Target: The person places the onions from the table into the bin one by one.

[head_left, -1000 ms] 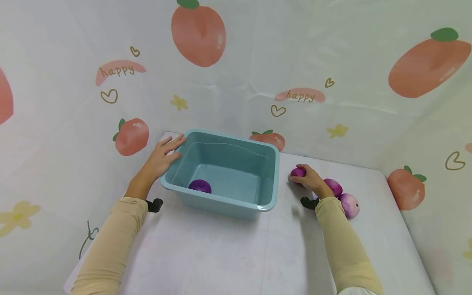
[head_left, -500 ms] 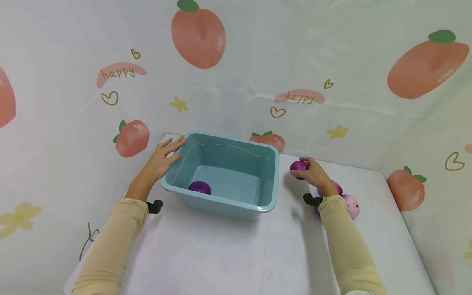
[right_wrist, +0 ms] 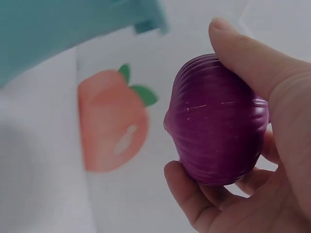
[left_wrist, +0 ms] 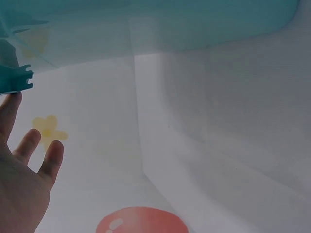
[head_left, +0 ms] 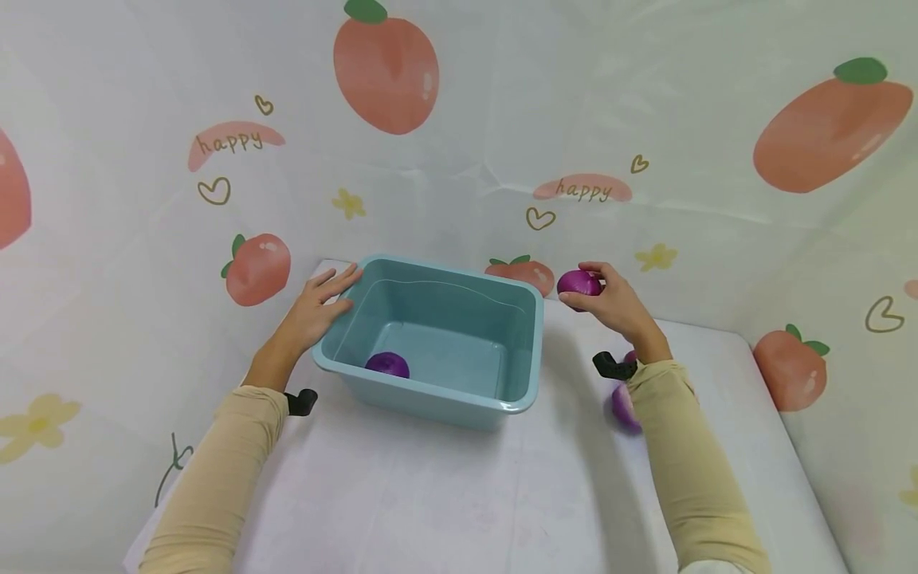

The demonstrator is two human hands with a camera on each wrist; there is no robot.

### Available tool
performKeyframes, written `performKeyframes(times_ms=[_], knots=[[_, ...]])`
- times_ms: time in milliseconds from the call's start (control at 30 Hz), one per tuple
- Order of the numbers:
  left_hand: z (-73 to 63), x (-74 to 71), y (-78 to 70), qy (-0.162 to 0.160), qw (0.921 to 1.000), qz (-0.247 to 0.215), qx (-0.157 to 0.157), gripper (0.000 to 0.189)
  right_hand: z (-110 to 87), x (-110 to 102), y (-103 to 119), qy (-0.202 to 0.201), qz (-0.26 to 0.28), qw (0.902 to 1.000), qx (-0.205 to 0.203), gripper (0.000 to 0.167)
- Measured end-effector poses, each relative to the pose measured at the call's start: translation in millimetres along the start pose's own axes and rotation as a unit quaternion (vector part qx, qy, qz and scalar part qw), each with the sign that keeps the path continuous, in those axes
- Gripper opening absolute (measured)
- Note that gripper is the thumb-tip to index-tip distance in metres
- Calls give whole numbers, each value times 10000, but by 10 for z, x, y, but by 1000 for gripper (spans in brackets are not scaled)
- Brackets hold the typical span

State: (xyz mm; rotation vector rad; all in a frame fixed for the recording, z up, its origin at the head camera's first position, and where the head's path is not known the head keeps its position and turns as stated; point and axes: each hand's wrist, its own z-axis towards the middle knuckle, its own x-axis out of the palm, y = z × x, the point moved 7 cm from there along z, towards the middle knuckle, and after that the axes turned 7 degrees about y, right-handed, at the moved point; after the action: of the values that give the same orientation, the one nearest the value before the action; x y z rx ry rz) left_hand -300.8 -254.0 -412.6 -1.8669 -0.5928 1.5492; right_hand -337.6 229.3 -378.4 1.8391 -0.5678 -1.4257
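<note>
My right hand point(head_left: 618, 307) holds a purple onion point(head_left: 578, 285) in the air, right of the blue-green plastic basin point(head_left: 433, 397). In the right wrist view the thumb presses one side of the ribbed onion point(right_wrist: 218, 121) and curled fingers support the other. My left hand point(head_left: 315, 307) rests on the basin's left rim with its fingers spread. From the left wrist view, straight fingers point(left_wrist: 52, 160) of that hand stand just below the rim. Inside the basin, near its front left corner, lies another purple onion point(head_left: 388, 364).
On the white table point(head_left: 430, 494), a purple-and-white onion point(head_left: 625, 408) shows beside the right sleeve, which hides other onions there. A white curtain point(head_left: 459, 215) printed with fruit and "happy" stands behind the table and along both sides.
My right hand has lifted the onion off the table, up and slightly away from me. Its forearm now covers more of the onions on the right. The left hand and basin stay put.
</note>
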Motion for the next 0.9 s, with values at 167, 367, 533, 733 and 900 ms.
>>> performKeyframes(times_ms=[167,367,533,733,900], knots=[[-4,11,12,8,10000,25,-41,56,-23,-67,321,3,-7,9996,-298,82],[-4,7,15,9,10000,-7,-55,56,8,-50,731,16,-79,9969,-779,76],[6,14,3,-21,10000,10,-54,56,64,72,1037,244,-77,9938,-1083,76],[5,7,4,-69,10000,31,-2,56,167,356,1413,549,-59,9872,-1496,80],[6,12,20,-43,10000,33,-6,56,280,644,1658,812,-87,9802,-1806,77]])
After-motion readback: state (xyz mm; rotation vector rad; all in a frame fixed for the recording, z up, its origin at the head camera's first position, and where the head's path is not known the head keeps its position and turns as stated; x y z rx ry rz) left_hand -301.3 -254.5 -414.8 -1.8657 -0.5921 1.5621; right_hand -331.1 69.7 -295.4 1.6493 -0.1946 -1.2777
